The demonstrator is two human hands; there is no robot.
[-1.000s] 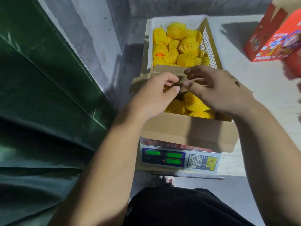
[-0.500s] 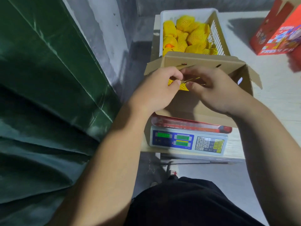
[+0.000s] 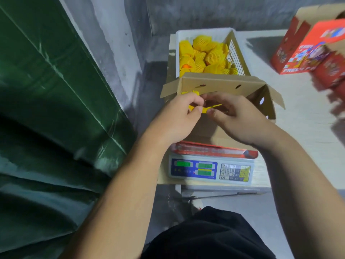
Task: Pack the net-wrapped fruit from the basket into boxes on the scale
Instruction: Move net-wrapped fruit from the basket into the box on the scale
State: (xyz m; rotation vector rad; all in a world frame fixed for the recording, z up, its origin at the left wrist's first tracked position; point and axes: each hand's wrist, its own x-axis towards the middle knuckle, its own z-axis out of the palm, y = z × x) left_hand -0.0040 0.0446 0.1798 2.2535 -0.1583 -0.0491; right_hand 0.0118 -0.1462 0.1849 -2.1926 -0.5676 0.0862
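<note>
Right now my left hand [image 3: 177, 116] and right hand [image 3: 237, 118] meet over the open cardboard box [image 3: 224, 85], which sits on the scale [image 3: 211, 169] at the desk's near edge. Both have fingers curled, pinching a piece of yellow foam net [image 3: 204, 109] between them; I cannot tell whether fruit is inside it. Behind the box, the white basket [image 3: 205, 32] holds the net-wrapped fruit [image 3: 212, 57]. Red printed boxes [image 3: 306, 49] stand at the desk's far right.

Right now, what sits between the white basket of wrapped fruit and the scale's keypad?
In the head view, the open cardboard box on the scale fills that stretch, with both hands over it, left hand and right hand, pinching yellow netting.
</note>
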